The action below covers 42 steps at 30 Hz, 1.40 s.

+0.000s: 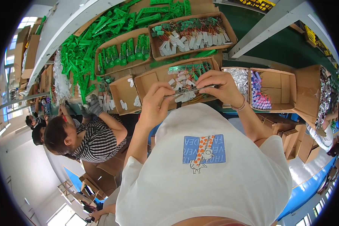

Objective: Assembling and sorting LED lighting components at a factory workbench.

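Between my two hands is a thin, narrow strip with small dark parts along it, which looks like a circuit board [186, 90]. My left hand [154, 104] pinches its left end between thumb and fingers. At the other end, my right hand [219, 89] pinches it the same way. The strip is held level above a shallow cardboard box [147, 78]. In that box lie green circuit boards [188, 69] with red wires and white flat pieces [182, 80], partly hidden by my hands.
Behind stand a box of wired white pieces [194, 40] and a box of green housings [126, 51], beside a heap of green plastic parts [113, 22]. Purple cylindrical cells [260, 98] sit in a box at right. A co-worker in stripes [100, 141] works at left. Metal posts [248, 39] frame the bench.
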{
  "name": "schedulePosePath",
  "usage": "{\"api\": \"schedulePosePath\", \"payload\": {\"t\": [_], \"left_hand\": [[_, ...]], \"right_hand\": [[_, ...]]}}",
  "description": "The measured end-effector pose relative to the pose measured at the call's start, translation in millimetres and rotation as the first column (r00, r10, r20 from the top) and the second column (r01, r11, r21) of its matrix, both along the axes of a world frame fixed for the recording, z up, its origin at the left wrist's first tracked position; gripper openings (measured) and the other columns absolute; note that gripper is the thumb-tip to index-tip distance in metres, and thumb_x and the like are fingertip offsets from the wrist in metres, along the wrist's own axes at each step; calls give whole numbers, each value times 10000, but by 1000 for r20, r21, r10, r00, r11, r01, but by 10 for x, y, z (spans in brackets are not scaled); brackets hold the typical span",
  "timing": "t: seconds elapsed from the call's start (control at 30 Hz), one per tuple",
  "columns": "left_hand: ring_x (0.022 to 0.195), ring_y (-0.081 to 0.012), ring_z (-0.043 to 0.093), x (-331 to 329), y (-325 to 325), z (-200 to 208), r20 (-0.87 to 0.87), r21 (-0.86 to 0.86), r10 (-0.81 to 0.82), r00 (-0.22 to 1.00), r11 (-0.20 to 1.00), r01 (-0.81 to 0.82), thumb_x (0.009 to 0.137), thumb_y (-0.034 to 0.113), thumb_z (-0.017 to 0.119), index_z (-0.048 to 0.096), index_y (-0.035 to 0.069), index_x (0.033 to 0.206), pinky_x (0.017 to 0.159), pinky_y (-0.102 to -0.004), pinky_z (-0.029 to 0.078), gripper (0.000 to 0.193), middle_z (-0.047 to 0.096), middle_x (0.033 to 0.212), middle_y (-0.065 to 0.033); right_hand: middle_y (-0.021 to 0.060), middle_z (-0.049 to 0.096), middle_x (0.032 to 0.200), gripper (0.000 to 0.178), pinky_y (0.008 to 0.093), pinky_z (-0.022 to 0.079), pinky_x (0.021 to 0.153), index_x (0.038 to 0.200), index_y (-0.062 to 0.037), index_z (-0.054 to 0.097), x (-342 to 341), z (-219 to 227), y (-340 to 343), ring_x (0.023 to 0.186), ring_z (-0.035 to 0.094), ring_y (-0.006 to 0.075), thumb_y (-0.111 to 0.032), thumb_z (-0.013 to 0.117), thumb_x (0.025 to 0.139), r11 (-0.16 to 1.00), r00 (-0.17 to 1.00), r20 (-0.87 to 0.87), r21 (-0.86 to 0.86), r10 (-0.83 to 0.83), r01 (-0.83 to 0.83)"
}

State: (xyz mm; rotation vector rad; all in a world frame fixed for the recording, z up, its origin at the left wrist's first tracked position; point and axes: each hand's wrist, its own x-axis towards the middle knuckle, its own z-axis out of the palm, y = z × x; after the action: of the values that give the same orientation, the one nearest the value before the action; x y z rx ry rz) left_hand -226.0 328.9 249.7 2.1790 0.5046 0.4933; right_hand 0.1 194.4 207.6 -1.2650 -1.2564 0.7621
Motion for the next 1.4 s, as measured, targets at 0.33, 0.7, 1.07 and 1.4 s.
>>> {"api": "schedulePosePath", "payload": {"t": [0.33,0.7,1.07,1.4], "left_hand": [[957,-299,587,216,-158,-95,9,149,-122,992,982,120,784,-65,651,613,43,1157,803,-359,492,390,601,1068,-135],[861,-275,586,204,-100,-289,138,248,-83,987,968,47,735,-104,677,590,31,970,719,-336,488,285,632,1037,-111],[933,-306,588,-130,1,-313,256,38,-77,964,997,70,741,-16,703,626,47,922,791,-399,480,207,640,983,-88],[917,-216,568,-147,-234,-163,163,-459,5,987,886,71,801,101,716,638,47,1014,795,-322,457,234,606,1022,-76]], "right_hand": [[82,612,1068,330,281,510,801,1019,-20,664,23,131,-34,932,618,180,50,772,715,998,992,-126,-51,15,-21],[70,597,1007,316,271,491,744,976,-29,644,180,25,-151,905,598,157,58,777,703,997,998,16,-33,-65,65],[92,608,953,194,263,486,699,912,-32,731,-127,73,-70,835,609,177,72,695,753,1000,971,237,-12,21,-18],[77,623,1003,321,246,510,572,1044,10,666,-53,87,122,718,612,141,-231,722,838,940,919,-294,-140,262,-313]]}}
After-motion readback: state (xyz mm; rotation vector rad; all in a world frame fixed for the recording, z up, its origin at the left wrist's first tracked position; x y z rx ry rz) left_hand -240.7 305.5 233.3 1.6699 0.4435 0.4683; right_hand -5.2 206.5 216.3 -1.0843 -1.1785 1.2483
